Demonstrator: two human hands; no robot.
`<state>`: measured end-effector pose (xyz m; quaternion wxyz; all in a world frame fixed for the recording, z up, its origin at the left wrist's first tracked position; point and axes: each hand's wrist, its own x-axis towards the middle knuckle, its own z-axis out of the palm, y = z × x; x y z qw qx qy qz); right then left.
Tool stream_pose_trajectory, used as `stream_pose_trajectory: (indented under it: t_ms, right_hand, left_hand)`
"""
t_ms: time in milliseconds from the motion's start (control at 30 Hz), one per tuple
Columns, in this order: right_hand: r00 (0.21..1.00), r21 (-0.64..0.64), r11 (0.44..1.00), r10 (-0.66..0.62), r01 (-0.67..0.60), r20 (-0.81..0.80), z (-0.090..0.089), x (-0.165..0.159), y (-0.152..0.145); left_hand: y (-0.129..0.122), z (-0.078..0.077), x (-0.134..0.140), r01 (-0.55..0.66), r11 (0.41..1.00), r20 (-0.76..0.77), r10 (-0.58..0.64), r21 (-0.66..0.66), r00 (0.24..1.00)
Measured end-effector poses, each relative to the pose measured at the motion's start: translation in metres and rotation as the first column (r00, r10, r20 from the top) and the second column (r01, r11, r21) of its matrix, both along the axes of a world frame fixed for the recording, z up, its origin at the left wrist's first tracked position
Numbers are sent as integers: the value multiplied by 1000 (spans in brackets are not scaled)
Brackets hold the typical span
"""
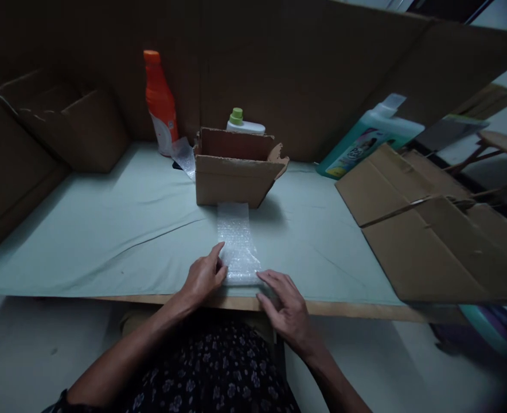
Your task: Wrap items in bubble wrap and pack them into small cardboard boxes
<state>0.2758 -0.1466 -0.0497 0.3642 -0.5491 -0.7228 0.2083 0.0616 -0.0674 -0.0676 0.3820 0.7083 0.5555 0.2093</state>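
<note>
A strip of clear bubble wrap (237, 241) lies flat on the table in front of me. Its near end looks folded or rolled into a thicker band, and its far end reaches the foot of a small cardboard box (231, 179). My left hand (205, 276) rests along the strip's left edge, its thumb and index finger apart. At the near right corner, the fingertips of my right hand (285, 301) touch the wrap, with the thumb held away below. Whether anything is inside the folded end, I cannot tell.
Behind the box stand an orange bottle (161, 100) and a green-capped white bottle (245, 127). Another bubble wrap piece (183, 156) leans at the box's left. A teal bottle (361, 137) tilts at right, near cardboard flaps (434, 246). Open cardboard boxes (94, 132) line the left.
</note>
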Motion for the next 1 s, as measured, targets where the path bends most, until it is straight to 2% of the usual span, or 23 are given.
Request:
stream_pose_trajectory:
  t_ms: [67, 133, 233, 300, 367, 433, 500, 600, 667, 700, 767, 833, 933, 1000]
  right_hand:
    - [964, 121, 989, 46, -80, 262, -8, 1, 7]
    - [923, 175, 976, 52, -128, 381, -16, 0, 18]
    - [928, 206, 960, 109, -191, 355, -23, 0, 31]
    - [940, 200, 950, 173, -238, 294, -24, 0, 38]
    - [944, 185, 946, 216, -266, 251, -23, 1, 43]
    - [945, 159, 946, 246, -282, 214, -22, 0, 48]
    - [955, 125, 954, 254, -274, 153, -20, 0, 51]
    - [981, -15, 981, 192, -192, 33, -15, 0, 53]
    - [993, -79, 990, 116, -115, 8, -12, 1, 51]
    - [997, -54, 996, 77, -75, 27, -10, 2, 50]
    - [994, 86, 996, 8, -17, 109, -9, 3, 47]
    - [975, 207, 977, 10, -57, 221, -10, 4, 46]
    - [925, 201, 958, 121, -204, 361, -13, 2, 50]
    - [916, 178, 958, 146, -225, 373, -15, 0, 56]
  left_hand:
    - [1, -2, -2, 19, 999, -62, -17, 29, 998]
    - [-2, -3, -6, 9, 993, -83, 1, 119, 997]
    - [-12, -1, -12, 25, 940, -24, -18, 340, 1000]
    - [-21, 0, -16, 105, 890, -8, -113, 444, 994]
    - [-28, -2, -17, 182, 850, -45, -184, 494, 982]
    - [-31, -6, -15, 192, 833, -75, -179, 518, 981]
    - [-29, -10, -13, 150, 840, -53, -143, 521, 988]
    - [-21, -11, -9, 98, 880, 25, -124, 465, 992]
    - [-13, -9, -7, 90, 906, 40, -117, 413, 992]
    - [-10, -7, -6, 87, 915, 27, -106, 395, 994]
    - [-2, -6, -4, 79, 921, -31, -73, 382, 997]
    - [4, -7, -2, 72, 912, -105, -32, 404, 994]
    - [7, -7, -1, 52, 884, -151, 21, 465, 988]
    - [5, -5, -2, 61, 857, -120, 1, 511, 993]
